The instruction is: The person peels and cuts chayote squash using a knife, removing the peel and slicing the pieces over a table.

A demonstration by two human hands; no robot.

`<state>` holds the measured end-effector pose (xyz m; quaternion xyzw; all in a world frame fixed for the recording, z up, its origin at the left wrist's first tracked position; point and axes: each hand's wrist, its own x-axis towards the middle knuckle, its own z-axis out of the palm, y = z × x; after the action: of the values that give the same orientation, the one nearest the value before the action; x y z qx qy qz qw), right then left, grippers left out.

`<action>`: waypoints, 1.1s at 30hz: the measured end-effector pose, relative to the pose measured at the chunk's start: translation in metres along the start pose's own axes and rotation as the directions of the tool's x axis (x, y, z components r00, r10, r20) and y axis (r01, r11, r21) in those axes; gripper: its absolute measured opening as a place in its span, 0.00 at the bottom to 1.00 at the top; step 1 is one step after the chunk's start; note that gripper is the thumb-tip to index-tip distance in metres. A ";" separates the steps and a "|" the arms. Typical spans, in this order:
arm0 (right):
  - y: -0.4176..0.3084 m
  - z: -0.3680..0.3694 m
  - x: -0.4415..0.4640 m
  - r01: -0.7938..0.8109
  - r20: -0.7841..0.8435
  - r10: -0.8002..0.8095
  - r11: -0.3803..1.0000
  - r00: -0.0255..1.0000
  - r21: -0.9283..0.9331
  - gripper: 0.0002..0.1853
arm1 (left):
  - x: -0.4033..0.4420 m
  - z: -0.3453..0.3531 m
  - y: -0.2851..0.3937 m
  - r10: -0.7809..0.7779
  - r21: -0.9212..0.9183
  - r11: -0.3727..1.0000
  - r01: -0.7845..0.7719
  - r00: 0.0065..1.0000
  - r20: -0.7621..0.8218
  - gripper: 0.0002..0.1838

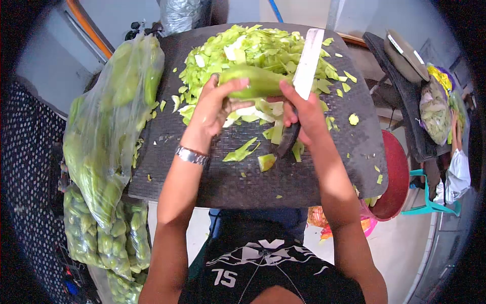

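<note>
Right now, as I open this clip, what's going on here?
A person stands over a dark table, gripping a long green vegetable in the left hand and a knife in the right hand, blade pointing away from the body. The right thumb is close to the vegetable's other end. Beyond the hands lies a large heap of pale green strips, with loose bits scattered around. A clear plastic bag of green vegetables is at the table's left side.

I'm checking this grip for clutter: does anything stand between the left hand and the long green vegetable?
Nothing visible does: the left hand grips the long green vegetable. The broad-bladed, black-handled knife is in the right hand, at the vegetable's other end; the heap of green cut pieces lies beyond.
</note>
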<state>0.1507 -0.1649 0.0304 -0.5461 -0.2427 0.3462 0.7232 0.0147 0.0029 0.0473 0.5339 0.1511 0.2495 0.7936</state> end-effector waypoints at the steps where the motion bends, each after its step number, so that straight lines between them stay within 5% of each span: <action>1: -0.005 -0.002 0.000 0.022 -0.015 -0.022 0.999 1.000 -0.031 0.19 | -0.005 -0.006 0.006 -0.086 0.041 0.996 0.085 0.995 0.043 0.31; 5: -0.010 -0.002 -0.003 0.034 -0.007 -0.036 0.986 0.999 -0.164 0.18 | -0.015 -0.007 0.003 -0.221 0.484 0.869 0.097 0.953 0.206 0.47; 7: -0.013 -0.002 -0.007 0.014 0.055 0.003 0.953 0.998 -0.301 0.21 | -0.021 0.004 -0.005 -0.032 0.755 0.629 -0.184 0.965 0.262 0.50; 8: -0.010 0.001 -0.007 0.122 0.068 -0.105 0.932 0.992 -0.341 0.21 | -0.023 0.009 -0.010 0.051 0.841 0.450 -0.299 0.949 0.310 0.52; 10: -0.003 0.009 -0.006 0.336 0.111 -0.319 0.848 0.941 -0.410 0.22 | -0.022 0.012 -0.015 0.057 0.814 0.522 -0.253 0.963 0.262 0.54; 11: -0.007 0.002 -0.007 0.225 0.094 -0.221 0.700 0.971 -0.678 0.29 | -0.021 0.011 -0.016 0.066 0.788 0.561 -0.254 0.962 0.264 0.53; 12: -0.012 0.006 -0.012 0.304 0.135 -0.309 0.606 0.942 -0.735 0.32 | -0.021 0.009 -0.018 0.069 0.761 0.598 -0.251 0.962 0.263 0.53; 14: -0.023 0.017 -0.025 0.438 0.238 -0.463 0.393 0.854 -0.809 0.38 | -0.021 0.000 -0.020 0.261 0.770 0.414 -0.486 0.873 0.411 0.52; 15: -0.021 0.015 -0.024 0.478 0.302 -0.469 0.319 0.830 -0.819 0.49 | -0.020 -0.004 -0.019 0.341 0.753 0.297 -0.587 0.802 0.490 0.52; 19: -0.019 0.023 -0.035 0.487 0.374 -0.439 0.179 0.817 -0.855 0.57 | -0.024 -0.008 -0.016 0.244 0.790 0.453 -0.414 0.910 0.337 0.52; 28: -0.002 0.014 -0.025 0.511 0.373 -0.482 0.193 0.793 -0.838 0.47 | -0.026 -0.013 -0.023 0.198 0.810 0.446 -0.381 0.925 0.326 0.46; 31: -0.010 0.007 -0.023 0.426 0.339 -0.298 0.306 0.892 -0.851 0.41 | -0.032 -0.010 -0.025 0.308 0.815 0.318 -0.484 0.866 0.394 0.44; 33: -0.007 0.007 -0.021 0.453 0.341 -0.327 0.379 0.882 -0.807 0.38 | -0.034 -0.007 -0.025 0.316 0.865 0.223 -0.449 0.873 0.372 0.44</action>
<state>0.1343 -0.1778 0.0398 -0.7387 -0.5493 0.0281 0.3895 -0.0109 -0.0184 0.0211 0.9226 0.0837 0.2719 0.2605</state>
